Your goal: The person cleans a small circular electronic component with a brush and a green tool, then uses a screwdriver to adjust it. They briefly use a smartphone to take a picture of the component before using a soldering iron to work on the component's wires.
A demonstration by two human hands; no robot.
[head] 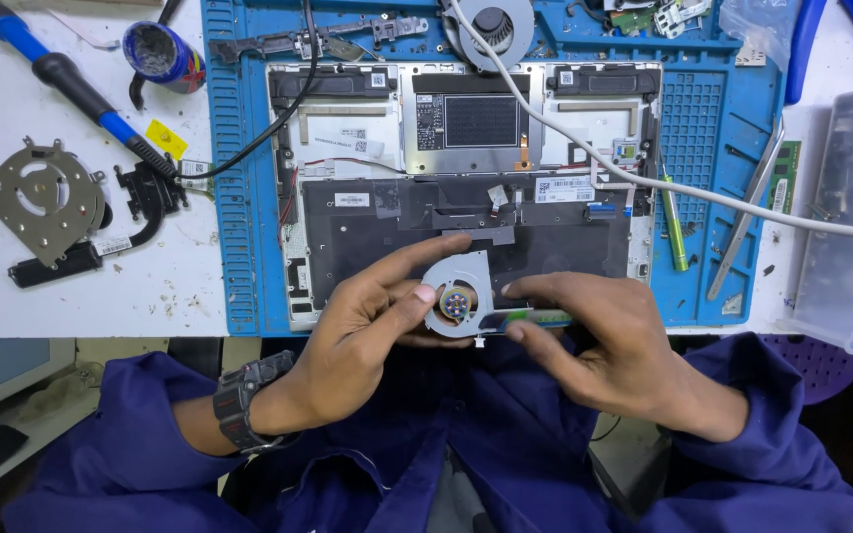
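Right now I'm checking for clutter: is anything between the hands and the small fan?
Nothing visible. The left hand and right hand both already grip the cooling fan directly, above the near edge of the opened laptop chassis. The white cable lies farther back.

— What colour is the work mat (723, 128)?
— Bright blue, with a ribbed grid pattern at its right and left parts. The table (81, 286) under it is white, speckled with dark bits.
— And the fan housing (458, 296) between the hands?
— Silvery grey, with a copper-toned hub. A green strip (535, 318) shows just right of it.
— The opened laptop base (466, 168)?
— Black in the near half, pale grey and white in the far half.
— What else?
— A lime-green screwdriver (675, 229) at right, a white cable (644, 176) crossing, a blue and black soldering iron (66, 79) far left, a yellow tag (166, 139) beside it. The sleeves (120, 454) are dark blue; the watch (239, 400) is black.
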